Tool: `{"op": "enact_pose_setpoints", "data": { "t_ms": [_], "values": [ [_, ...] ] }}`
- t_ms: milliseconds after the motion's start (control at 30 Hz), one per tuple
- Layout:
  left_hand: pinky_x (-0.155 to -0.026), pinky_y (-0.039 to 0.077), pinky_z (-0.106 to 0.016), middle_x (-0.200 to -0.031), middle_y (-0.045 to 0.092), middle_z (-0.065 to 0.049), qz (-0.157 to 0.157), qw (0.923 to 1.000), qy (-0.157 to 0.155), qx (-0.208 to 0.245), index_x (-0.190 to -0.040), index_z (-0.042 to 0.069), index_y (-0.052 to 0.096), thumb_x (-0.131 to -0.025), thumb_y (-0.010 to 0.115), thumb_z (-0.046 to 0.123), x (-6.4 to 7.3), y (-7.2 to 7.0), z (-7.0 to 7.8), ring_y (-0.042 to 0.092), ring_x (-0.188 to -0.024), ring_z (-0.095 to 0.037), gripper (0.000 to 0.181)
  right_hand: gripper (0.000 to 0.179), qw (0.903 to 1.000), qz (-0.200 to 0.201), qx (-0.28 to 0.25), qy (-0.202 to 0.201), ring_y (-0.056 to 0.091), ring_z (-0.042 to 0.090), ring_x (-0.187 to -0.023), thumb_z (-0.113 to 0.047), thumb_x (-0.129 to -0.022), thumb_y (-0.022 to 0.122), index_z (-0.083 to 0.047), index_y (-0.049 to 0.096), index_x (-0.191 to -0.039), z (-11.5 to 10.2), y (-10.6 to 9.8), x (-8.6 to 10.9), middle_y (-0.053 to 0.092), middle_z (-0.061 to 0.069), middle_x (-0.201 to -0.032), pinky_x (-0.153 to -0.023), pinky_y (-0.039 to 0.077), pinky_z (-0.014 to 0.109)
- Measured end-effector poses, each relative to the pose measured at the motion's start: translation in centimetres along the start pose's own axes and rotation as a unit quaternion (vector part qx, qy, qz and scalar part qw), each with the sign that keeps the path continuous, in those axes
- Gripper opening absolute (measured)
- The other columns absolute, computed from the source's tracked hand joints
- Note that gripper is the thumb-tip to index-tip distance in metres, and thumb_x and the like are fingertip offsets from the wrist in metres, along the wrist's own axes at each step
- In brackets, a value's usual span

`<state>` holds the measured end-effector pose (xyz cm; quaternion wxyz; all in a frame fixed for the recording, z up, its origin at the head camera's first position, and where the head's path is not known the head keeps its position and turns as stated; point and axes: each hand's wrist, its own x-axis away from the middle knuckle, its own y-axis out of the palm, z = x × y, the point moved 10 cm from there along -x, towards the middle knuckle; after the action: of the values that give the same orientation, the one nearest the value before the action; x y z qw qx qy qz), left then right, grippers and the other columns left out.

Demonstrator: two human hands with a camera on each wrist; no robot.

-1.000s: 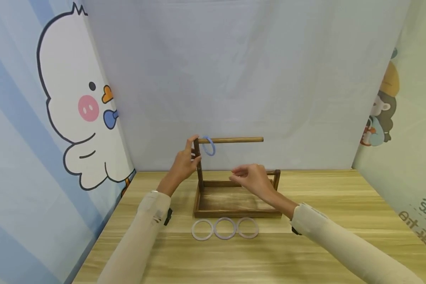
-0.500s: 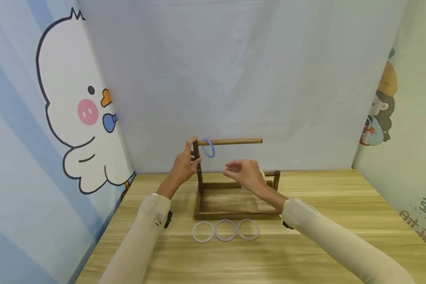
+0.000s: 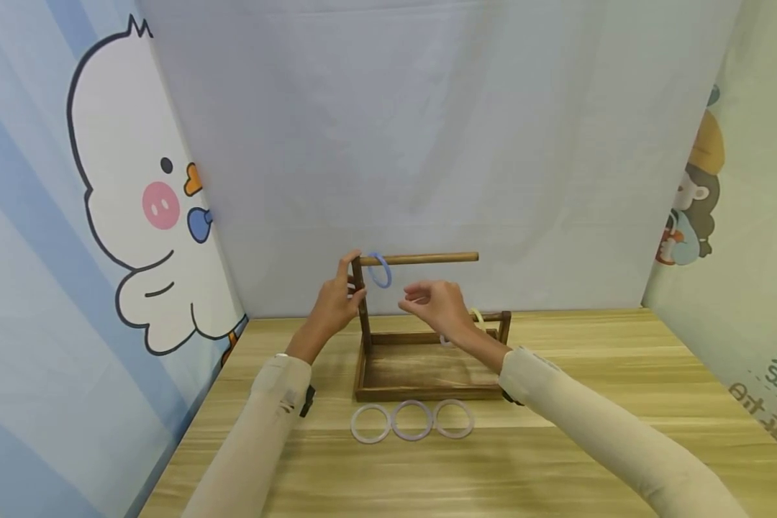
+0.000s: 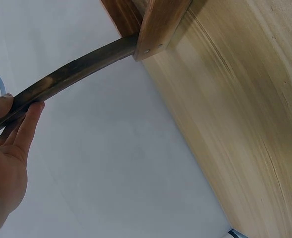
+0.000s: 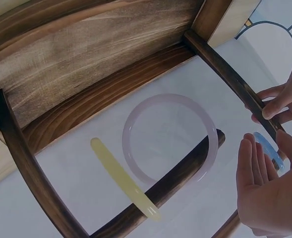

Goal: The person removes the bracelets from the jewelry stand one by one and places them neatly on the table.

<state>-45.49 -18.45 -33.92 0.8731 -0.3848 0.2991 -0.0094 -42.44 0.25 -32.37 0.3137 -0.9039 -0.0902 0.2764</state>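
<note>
1. Gripping the upright post of the wooden stand, the left hand curled thumb and fingers round it; the left wrist view showed fingertips on that dark post.
2. Only the head view showed the blue ring hanging on the crossbar beside the post, and three pale rings on the table before the stand.
3. The right hand hovered near the blue ring, fingers loosely spread, holding nothing.
4. The right wrist view alone clearly revealed a pink ring and a yellow ring over a lower rail.
</note>
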Motion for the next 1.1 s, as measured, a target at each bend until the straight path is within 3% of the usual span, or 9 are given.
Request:
{"op": "enact_pose_setpoints", "data": {
  "t_ms": [500,1100],
  "values": [
    [-0.082,0.066,-0.041,-0.107,0.072,-0.027,0.007,1.0,-0.001,0.004,-0.155,0.018,0.026,-0.098,0.068,-0.005,0.0,-0.1,0.0,0.074,-0.1,-0.039,0.075,0.033,0.9998,0.014,0.001,-0.016,0.078,0.027,-0.09,-0.021,-0.093,0.082,0.003,0.076,-0.116,-0.6,0.2,-2.1,0.077,0.017,-0.108,-0.075,0.067,0.037],
    [-0.08,0.067,-0.039,-0.105,0.073,-0.027,0.022,0.9995,0.023,0.005,-0.154,0.017,0.027,-0.096,0.069,-0.006,-0.2,0.0,0.0,0.075,-0.097,-0.039,0.075,0.031,0.9994,0.018,-0.021,-0.021,0.078,0.031,-0.089,-0.013,-0.092,0.081,0.006,0.075,-0.116,-1.5,1.0,-3.5,0.077,0.02,-0.106,-0.074,0.067,0.037]
  ]
}}
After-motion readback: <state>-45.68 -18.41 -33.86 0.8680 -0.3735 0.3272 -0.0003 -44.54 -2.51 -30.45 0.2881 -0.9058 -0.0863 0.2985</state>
